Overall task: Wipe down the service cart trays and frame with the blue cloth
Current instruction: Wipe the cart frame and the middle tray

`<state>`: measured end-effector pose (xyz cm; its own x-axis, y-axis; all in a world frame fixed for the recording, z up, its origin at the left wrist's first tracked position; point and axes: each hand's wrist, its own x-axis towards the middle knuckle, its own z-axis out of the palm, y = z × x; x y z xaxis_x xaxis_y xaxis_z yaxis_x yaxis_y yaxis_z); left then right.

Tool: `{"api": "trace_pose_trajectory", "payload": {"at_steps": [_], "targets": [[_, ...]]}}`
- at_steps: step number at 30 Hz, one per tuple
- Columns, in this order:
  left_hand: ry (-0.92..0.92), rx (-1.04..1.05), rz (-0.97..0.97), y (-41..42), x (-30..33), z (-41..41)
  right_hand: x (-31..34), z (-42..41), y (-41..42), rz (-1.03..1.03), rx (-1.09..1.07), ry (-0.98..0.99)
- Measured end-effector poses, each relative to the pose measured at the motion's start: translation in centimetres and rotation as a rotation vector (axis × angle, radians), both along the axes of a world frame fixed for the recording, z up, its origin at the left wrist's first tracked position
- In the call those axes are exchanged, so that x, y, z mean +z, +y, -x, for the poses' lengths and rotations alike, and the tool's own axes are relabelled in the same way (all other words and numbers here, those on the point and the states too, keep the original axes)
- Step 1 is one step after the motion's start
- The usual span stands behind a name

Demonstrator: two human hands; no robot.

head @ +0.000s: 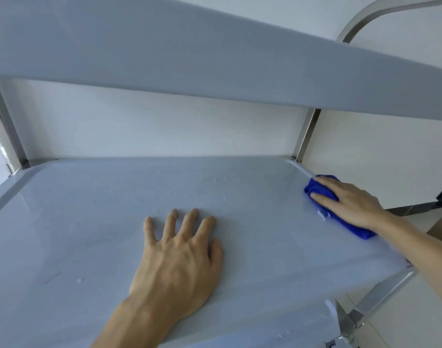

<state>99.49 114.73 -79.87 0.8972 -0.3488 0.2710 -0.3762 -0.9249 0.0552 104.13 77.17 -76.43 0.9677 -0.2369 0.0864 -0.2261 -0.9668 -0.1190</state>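
Fingers of the right hand [350,202] lie straight and flat on top of the bunched bright-blue cloth [323,194], pressing it down onto the pale grey plastic tray [89,222] of the service cart. The cloth sits under the palm and fingers, at the tray's far right corner, against the raised rim; a folded tail of it sticks out behind the wrist towards the near edge. The left hand [179,252] rests palm-down on the middle of the same tray, fingers spread and holding nothing, well apart from the cloth. Just beyond the cloth, a brushed-steel upright post [305,134] of the frame rises from the tray corner to the grey upper tray [164,51] overhead. A curved steel handle [360,21] arches at the upper right.
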Motion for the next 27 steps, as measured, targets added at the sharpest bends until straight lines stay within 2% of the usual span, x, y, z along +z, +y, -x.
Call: {"api": "trace_pose_trajectory", "payload": {"at_steps": [3, 5, 7, 11, 13, 15, 17, 19, 24, 27], "targets": [[-0.013, -0.004, 0.013, -0.2, -0.3, -0.2, -0.5, -5.5, 1.3, -0.012, -0.274, 0.024], [-0.014, -0.001, 0.027, -0.2, -0.4, -0.2, -0.8, -8.6, 4.4, 0.025, -0.340, 0.025], [-0.037, 0.001, 0.045, -0.2, -0.6, -0.3, -1.1, -10.7, 8.7, 0.006, -0.200, 0.021], [-0.065, -0.007, 0.060, -0.1, -0.6, -0.4, -1.0, -9.3, 15.6, 0.044, 0.300, 0.003], [-0.084, -0.004, 0.066, -0.1, -0.8, -0.4, -1.2, -6.1, 15.5, 0.044, 0.530, -0.018], [-0.117, -0.008, 0.081, -0.2, -1.0, -0.4, -0.9, -3.3, 13.3, -0.044, 0.711, -0.026], [-0.134, -0.013, 0.088, -0.3, -1.2, -0.5, -0.8, -2.7, 9.6, -0.117, 0.745, -0.033], [-0.155, -0.016, 0.098, -0.3, -1.5, -0.6, -0.5, -4.4, 6.0, -0.169, 0.576, -0.048], [-0.153, -0.005, 0.127, -0.4, -1.8, -0.8, -0.4, -11.4, 2.6, -0.053, -0.189, -0.011], [-0.130, 0.000, 0.129, -0.4, -1.6, -0.8, -1.0, -15.0, 7.0, -0.009, -0.335, 0.049]]}}
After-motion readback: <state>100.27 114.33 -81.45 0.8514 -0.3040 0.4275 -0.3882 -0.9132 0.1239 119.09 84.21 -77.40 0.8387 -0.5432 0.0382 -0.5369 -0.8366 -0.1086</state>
